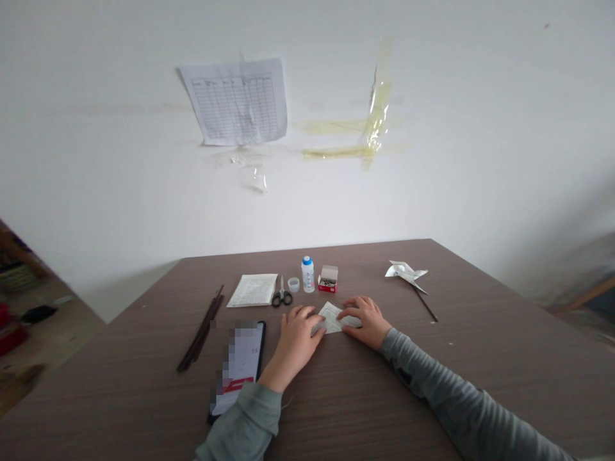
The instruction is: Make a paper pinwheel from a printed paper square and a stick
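At the table [365, 410], the person has both hands on a small printed paper slip [331, 318], which lies near the middle of the table, just in front of a small group of supplies. The left hand [294, 333] and the right hand [362, 320] come in from either side, open and nearly flat, their fingers resting on the slip without pinching or lifting it. This looks like a folding step, and the next move seems to call for firm smoothing along the crease before either hand lifts. Farther off stand scissors [282, 296], a glue bottle [308, 276], a small clear cup [293, 285] and a red box of pins [328, 280]. To the right lies a paper pinwheel [406, 272] with a thin dark stick [425, 304] running from it. To the left are a bundle of dark sticks [200, 330] and a phone [237, 368].
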The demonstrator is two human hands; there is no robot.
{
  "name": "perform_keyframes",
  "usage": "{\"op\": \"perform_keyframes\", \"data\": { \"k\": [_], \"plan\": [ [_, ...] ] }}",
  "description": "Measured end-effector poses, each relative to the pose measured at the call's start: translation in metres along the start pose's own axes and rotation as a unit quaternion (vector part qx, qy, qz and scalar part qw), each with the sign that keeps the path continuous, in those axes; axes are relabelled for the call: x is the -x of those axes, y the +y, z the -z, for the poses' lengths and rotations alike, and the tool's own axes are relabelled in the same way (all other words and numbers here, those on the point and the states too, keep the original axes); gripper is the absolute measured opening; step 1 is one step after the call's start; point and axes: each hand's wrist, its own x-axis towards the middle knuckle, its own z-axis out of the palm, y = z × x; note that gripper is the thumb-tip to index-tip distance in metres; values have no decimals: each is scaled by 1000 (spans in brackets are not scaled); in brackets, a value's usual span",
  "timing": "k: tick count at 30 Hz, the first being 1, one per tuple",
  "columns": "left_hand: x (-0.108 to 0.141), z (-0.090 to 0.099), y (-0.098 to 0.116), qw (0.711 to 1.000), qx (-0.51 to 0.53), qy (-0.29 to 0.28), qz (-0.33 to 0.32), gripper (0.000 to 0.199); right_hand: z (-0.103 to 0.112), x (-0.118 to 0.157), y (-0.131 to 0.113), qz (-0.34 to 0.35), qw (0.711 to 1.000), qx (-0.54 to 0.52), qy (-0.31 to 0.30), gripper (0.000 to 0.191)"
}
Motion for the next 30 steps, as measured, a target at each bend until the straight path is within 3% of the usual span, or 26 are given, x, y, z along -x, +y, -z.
{"op": "perform_keyframes", "data": {
  "k": [6, 14, 30],
  "plan": [
    [4, -5, 25, 999, -11, 4, 47, 33, -6, -4, -6, -24, 1000, 9, 16, 26],
    [5, 0, 34, 998, -5, -7, 68, 30, -9, -7, -5, -36, 999, 16, 14, 27],
    [3, 18, -2, 998, -5, -28, 57, 44, 15, -10, 13, -74, 997, 5, -32, 43]
  ]
}}
